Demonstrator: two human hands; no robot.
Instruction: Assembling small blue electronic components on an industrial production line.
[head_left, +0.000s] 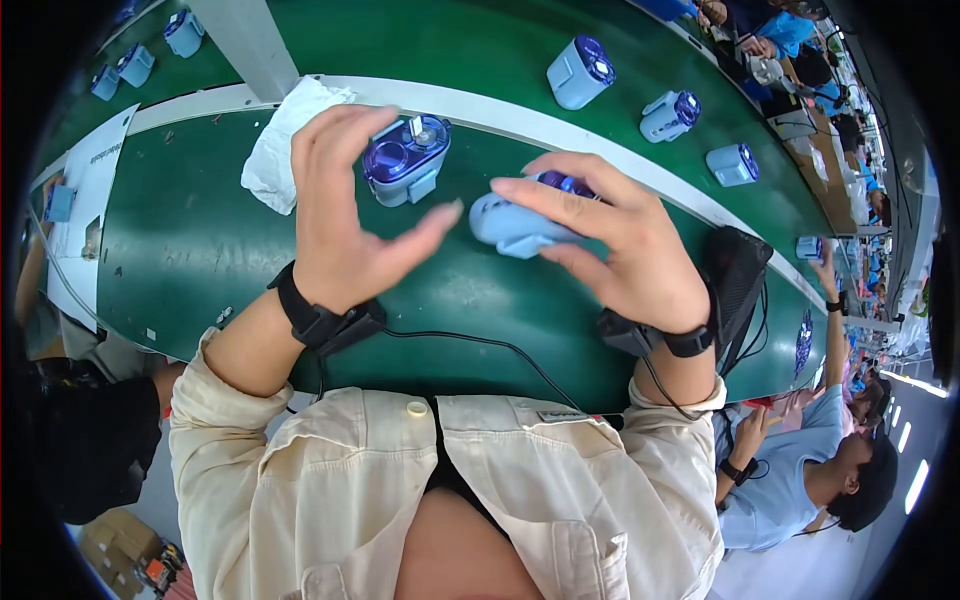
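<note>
My right hand (625,225) is closed on a light-blue plastic container (510,228) with a purple see-through lid, tilted above the green work surface. The palm and fingers cover much of its lid. My left hand (345,205) holds nothing; its thumb and fingers are spread wide apart. Just beyond its fingers stands a second container (407,165) of the same kind, purple lid up. The left fingertips overlap its edge in the picture, so I cannot tell if they touch it. A crumpled white cloth or bag (280,150) lies left of that container.
Past a pale rail (480,113), several like containers (582,75) stand on a green belt. A black box-shaped device (738,270) with cables sits by my right wrist. A black cable (465,340) runs between my wrist straps. A co-worker (800,460) sits at the right.
</note>
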